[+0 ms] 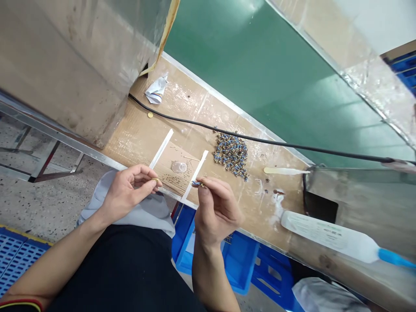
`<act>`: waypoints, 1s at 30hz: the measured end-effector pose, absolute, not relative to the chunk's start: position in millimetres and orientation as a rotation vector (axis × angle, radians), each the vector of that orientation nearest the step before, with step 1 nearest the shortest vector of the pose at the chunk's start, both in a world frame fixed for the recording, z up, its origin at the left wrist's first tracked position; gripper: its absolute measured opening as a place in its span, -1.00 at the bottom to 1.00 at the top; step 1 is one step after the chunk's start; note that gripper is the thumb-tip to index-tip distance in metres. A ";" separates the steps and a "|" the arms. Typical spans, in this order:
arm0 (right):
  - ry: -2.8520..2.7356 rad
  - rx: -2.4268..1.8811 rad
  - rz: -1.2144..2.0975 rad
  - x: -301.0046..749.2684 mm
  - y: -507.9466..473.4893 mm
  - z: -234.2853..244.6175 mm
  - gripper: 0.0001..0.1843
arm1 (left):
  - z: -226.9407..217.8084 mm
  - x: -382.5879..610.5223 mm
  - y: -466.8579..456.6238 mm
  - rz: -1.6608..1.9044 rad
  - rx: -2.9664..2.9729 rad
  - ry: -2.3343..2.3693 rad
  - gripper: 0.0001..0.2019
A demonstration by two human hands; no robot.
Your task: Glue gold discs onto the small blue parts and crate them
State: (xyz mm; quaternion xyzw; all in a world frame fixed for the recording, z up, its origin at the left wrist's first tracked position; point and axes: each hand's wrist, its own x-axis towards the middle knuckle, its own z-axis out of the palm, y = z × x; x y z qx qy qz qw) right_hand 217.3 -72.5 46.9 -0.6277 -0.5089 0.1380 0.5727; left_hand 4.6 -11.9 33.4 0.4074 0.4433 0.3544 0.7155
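right grip [217,212] pinches blue part [196,184]; brown worktop [136,135], speckled floor [39,197].

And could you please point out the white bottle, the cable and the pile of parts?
White bottle [330,236]: head view, its body.
Cable [260,140]: head view, its middle.
Pile of parts [230,152]: head view, its centre.

The head-worn camera looks forward and steeply down from above the worktable [130,136] (which slants across the view), with the left hand [125,190] and right hand [219,212] close below and a green panel [256,82] beyond.
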 end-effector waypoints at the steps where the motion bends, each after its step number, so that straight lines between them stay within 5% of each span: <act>1: -1.177 -1.478 0.327 217.6 -72.9 46.9 -0.81 | 34.2 3.3 -11.7 0.790 0.925 0.995 -0.91; 30: -1.565 -1.399 0.202 200.7 -83.7 57.9 -0.57 | 60.1 13.6 -30.8 0.789 1.312 0.972 -0.73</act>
